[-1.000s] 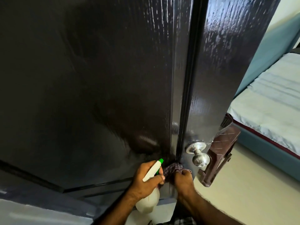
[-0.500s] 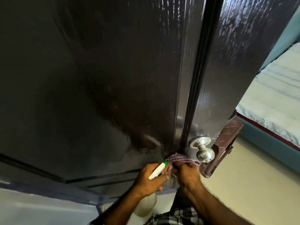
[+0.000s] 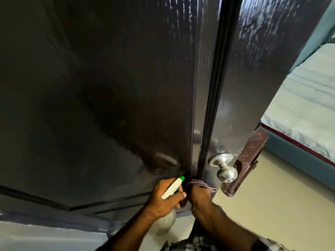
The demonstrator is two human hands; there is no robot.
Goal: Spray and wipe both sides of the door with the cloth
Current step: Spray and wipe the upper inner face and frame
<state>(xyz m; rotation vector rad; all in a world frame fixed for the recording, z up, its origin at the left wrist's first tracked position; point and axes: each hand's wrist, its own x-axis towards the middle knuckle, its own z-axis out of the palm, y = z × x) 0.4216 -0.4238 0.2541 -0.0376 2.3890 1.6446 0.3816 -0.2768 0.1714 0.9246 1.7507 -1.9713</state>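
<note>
Curled round one white plastic spray bottle (image 3: 171,189) with a green nozzle tip: left hand (image 3: 164,198). Bunched in right hand (image 3: 199,198), pressed to the edge of the door (image 3: 126,78) below the knob: one checked woven cloth (image 3: 196,182). Dark, glossy, wood-grained, streaked wet: door. Round, brushed metal: one knob (image 3: 227,173). Beside it, one brown chair (image 3: 246,160), one bed (image 3: 306,105).

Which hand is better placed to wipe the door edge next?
Right. The right hand already holds the cloth against the door edge below the knob. The left hand grips the spray bottle, so it is likely occupied.
</note>
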